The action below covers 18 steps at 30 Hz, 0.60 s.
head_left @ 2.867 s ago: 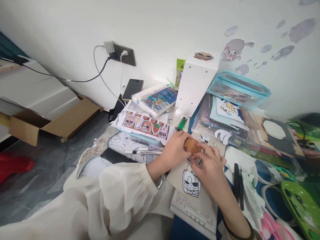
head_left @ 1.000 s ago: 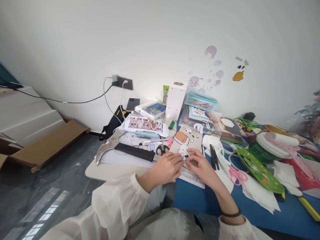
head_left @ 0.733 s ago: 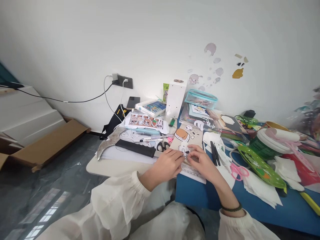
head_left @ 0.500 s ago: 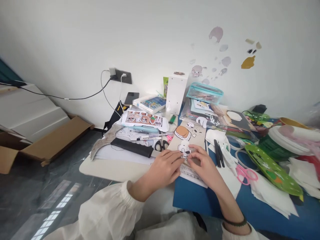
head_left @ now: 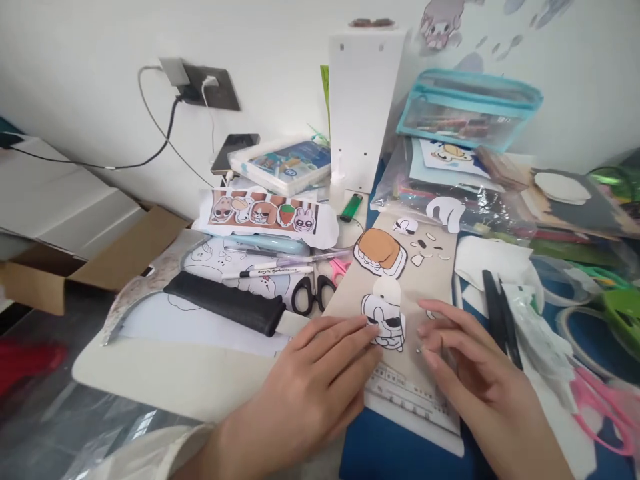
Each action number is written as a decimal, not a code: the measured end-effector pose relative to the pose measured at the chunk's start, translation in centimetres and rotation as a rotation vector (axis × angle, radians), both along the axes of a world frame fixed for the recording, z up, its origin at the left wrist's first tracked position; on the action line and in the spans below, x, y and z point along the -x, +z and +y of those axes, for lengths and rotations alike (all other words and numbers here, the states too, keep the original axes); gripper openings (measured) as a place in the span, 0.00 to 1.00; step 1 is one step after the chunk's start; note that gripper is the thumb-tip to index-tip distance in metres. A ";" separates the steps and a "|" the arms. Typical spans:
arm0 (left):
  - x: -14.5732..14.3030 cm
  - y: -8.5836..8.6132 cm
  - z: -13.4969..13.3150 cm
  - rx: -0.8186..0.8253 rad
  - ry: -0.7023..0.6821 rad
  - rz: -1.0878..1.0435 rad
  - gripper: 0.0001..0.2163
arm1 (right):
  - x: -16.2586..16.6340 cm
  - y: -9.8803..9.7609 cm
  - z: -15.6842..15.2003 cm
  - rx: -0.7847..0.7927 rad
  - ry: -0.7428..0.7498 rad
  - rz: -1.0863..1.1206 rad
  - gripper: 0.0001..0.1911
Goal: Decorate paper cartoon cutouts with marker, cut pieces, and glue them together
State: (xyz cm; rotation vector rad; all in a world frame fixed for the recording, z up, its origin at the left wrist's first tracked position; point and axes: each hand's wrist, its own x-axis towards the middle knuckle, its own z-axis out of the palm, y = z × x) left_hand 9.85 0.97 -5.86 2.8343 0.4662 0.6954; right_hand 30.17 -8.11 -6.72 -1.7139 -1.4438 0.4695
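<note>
My left hand lies with fingers outstretched over the lower left of a cartoon paper cutout, its fingertips on the cutout's edge. The cutout, white with black outlines and dark eyes, rests on a beige board. To its right, my right hand is held over the board with fingers curved and apart; nothing shows clearly between them. Small white paper pieces lie near its fingertips. An orange and white cutout and a small face piece sit farther up the board. A clear ruler lies at the near end.
Left of the board are black-handled scissors, a marker and a curved blade with a black handle. Black tweezers, a white tube and pink scissors lie right. A white box stands behind.
My view has moved closer to the board. My right hand has drawn away from the cutout to the right, while my left hand stays at its lower left.
</note>
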 end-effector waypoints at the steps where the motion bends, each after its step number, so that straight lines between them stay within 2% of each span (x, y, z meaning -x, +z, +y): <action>1: 0.0 0.1 0.1 0.009 0.007 0.007 0.12 | 0.0 0.0 0.0 -0.006 0.012 -0.038 0.03; 7: 0.4 0.4 0.3 0.052 0.010 0.069 0.13 | 0.1 -0.1 1.2 -0.114 0.122 -0.262 0.04; 12: 0.5 0.4 0.2 0.069 0.015 0.091 0.14 | 0.4 0.0 1.6 -0.081 0.178 -0.324 0.04; 18: 0.4 0.4 0.0 0.019 -0.006 0.073 0.15 | 1.4 0.4 1.3 -0.043 0.153 -0.320 0.05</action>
